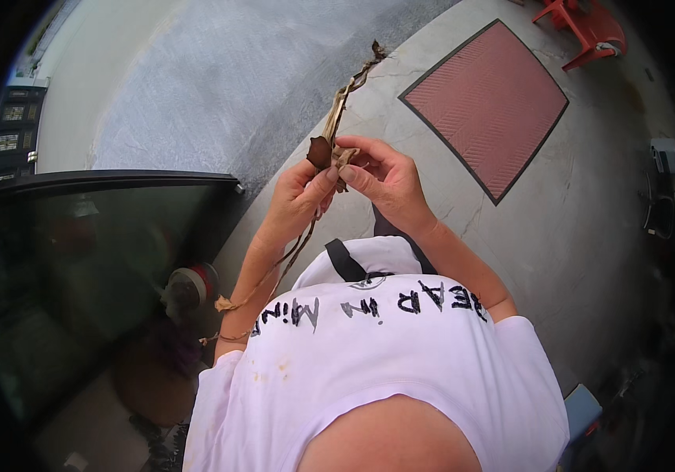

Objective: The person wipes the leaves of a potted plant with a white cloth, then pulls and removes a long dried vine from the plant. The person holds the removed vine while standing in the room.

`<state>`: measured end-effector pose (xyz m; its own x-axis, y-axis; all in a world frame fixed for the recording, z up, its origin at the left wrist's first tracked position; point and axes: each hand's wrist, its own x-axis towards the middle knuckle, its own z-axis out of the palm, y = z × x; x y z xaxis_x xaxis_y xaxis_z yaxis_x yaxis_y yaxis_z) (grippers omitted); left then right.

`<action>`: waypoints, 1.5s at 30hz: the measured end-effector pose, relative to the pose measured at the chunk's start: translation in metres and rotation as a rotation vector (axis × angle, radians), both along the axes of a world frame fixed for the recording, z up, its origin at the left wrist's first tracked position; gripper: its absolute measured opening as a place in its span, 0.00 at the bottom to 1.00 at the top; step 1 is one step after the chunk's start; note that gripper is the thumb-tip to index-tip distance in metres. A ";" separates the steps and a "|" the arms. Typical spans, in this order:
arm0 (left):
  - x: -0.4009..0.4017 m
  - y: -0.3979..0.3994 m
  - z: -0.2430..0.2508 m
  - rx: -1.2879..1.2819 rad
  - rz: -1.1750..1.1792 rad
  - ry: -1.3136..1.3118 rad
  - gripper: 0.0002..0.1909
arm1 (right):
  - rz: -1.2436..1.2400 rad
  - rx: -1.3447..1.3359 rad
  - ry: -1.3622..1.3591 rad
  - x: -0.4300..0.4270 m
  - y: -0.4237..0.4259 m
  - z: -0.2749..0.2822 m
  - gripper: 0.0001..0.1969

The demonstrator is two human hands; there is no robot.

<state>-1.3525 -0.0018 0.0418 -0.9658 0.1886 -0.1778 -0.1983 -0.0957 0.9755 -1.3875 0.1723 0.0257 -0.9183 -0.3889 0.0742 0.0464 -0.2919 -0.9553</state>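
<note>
My left hand [302, 197] grips a bundle of dried plant stalks [343, 94] in front of my chest. Its far end is dark and frayed, like roots, and two thin stems trail back along my left forearm, one ending in a shrivelled tan leaf [225, 303]. A flat dark brown piece [319, 152], perhaps a dried leaf or husk, stands up beside my left thumb. With thumb and forefinger, my right hand [387, 183] pinches a crumpled, pale brown dried bit [346, 157] of the same bundle. The fingers partly hide where the stalks meet.
A reddish ribbed mat [490, 106] with a dark border lies on the tiled floor ahead to the right. Beyond it is a red plastic chair [594, 32]. A dark glass panel [95, 248] stands close on my left, with a round container [196, 286] near it.
</note>
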 end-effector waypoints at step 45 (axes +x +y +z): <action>-1.077 -0.228 -0.042 0.073 0.158 -0.557 0.17 | -0.166 0.020 -0.149 -1.149 -0.218 0.009 0.09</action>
